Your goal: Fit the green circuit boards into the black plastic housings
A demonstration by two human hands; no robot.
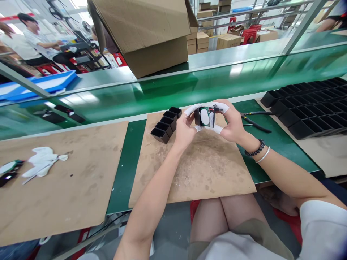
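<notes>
My left hand [185,127], with white finger covers on its fingertips, is closed on a small black plastic case [197,117] above the cardboard mat. Fingertips of my right hand [232,121], covered likewise, grip a circuit board assembly [205,117] with a round white part, wires and a black end plate. The assembly sits at the case's open side; how far it reaches inside I cannot tell. Left of my hands, a short row of open black cases [166,124] stands on the mat. Pliers [256,121] with black and yellow handles lie beyond my right hand.
Many black cases [311,108] stand in rows at the right. White finger covers [45,160] and another circuit assembly [9,169] lie on the left cardboard [89,173]. A large carton [151,32] stands behind the green barrier [230,77]. People sit in the left background.
</notes>
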